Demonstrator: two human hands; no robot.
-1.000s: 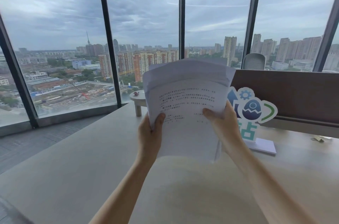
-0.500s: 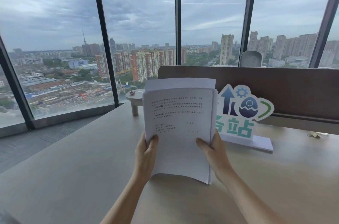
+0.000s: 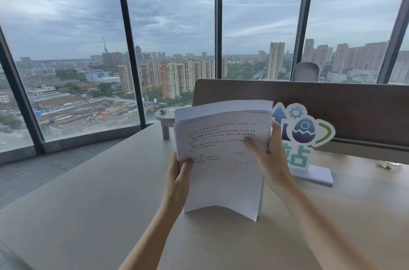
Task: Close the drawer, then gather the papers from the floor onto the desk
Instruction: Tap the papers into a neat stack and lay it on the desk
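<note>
A stack of white papers (image 3: pixel 223 172) with printed text stands upright on its lower edge on the light desk (image 3: pixel 93 214). My left hand (image 3: pixel 178 178) grips the stack's left edge, thumb on the front sheet. My right hand (image 3: pixel 269 159) holds the right edge higher up, thumb across the printed lines. The bottom edge curls where it meets the desktop. No drawer and no floor papers are in view.
A cut-out sign (image 3: pixel 303 137) on a white base stands just right of the papers. A brown divider panel (image 3: pixel 332 106) runs along the desk's far side. A small round stool-like table (image 3: pixel 167 119) sits beyond the desk's corner, before tall windows. A small clip (image 3: pixel 384 164) lies far right.
The stack has come down from in front of me until its lower edge rests on the desk. My right hand has slid higher up the right edge.
</note>
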